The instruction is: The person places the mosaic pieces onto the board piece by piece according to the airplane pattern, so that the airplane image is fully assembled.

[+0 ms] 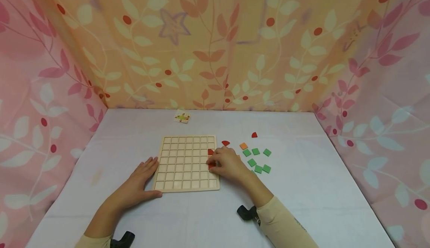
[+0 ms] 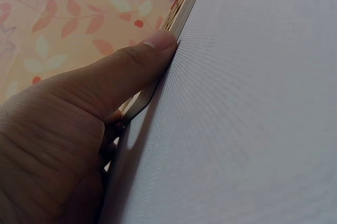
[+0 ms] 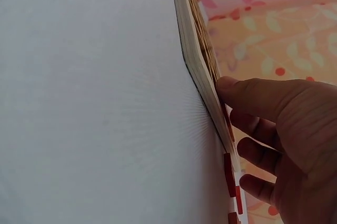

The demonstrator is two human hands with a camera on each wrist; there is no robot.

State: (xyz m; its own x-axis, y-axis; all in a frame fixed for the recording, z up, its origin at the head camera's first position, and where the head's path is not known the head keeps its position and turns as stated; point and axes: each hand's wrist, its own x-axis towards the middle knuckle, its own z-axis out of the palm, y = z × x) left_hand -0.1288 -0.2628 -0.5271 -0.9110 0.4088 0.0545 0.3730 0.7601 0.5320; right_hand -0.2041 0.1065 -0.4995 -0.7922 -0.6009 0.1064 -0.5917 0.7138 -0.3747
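Note:
A wooden grid board point(image 1: 184, 163) with square cells lies flat on the table. Against its left edge rests my left hand point(image 1: 139, 182), fingers extended and thumb at the near corner; in the left wrist view the thumb point(image 2: 139, 58) touches the board's side. My right hand point(image 1: 230, 164) is over the right-hand column, thumb and fingertips at a red piece point(image 1: 211, 165) in a cell, partly hidden by the fingers. Just above it, another red piece point(image 1: 210, 152) sits in a cell. The right thumb point(image 3: 247, 93) reaches over the board's edge in the right wrist view.
Right of the board lie several green square tiles point(image 1: 252, 162), an orange tile point(image 1: 243, 146), and loose red pieces point(image 1: 226, 143), one farther back point(image 1: 254, 135). A small patterned card-like item point(image 1: 182, 117) lies at the back. Patterned cloth point(image 1: 215, 53) encloses the white table point(image 1: 295, 203).

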